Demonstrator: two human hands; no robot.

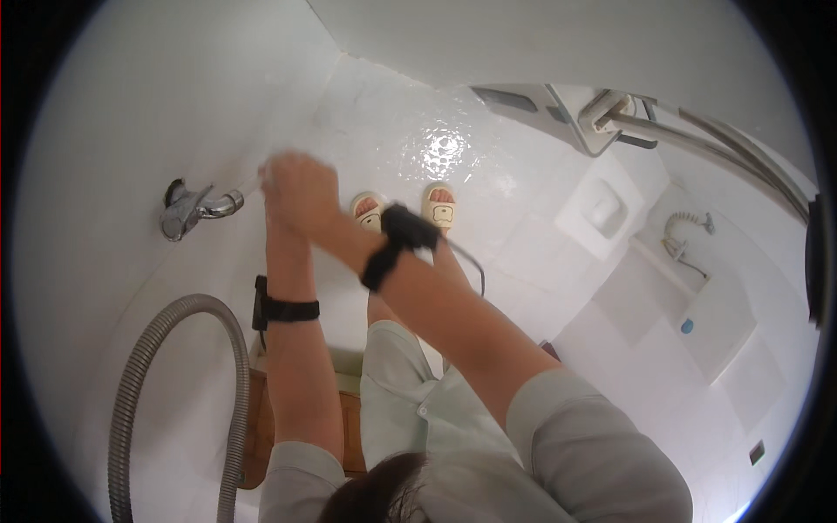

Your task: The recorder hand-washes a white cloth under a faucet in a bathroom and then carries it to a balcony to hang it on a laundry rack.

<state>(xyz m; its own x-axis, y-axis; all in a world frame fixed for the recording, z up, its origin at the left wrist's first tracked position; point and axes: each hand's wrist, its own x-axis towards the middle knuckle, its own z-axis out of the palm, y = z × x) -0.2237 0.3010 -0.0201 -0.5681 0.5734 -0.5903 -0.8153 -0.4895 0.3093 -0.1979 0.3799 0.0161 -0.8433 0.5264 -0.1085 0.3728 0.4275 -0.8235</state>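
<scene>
My left hand (277, 179) and my right hand (312, 193) are pressed together in front of the white wall, just right of a chrome tap (190, 209). Both are motion-blurred, and the right hand lies partly over the left. A pale blur shows at the fingertips nearest the tap spout; I cannot tell what it is or whether either hand holds anything. Each wrist carries a black strap, the left band (286, 309) and the right band (397, 240). Below the hands my feet stand in yellow slippers (438, 205) on the wet white tile floor (488, 174).
A grey flexible metal hose (174, 349) loops down the left wall. A brown wooden stool (260, 418) stands under my left arm. At right are a white squat pan (602, 209), a small spray hose (684, 228), metal rails (628, 118) and a blue object (687, 326).
</scene>
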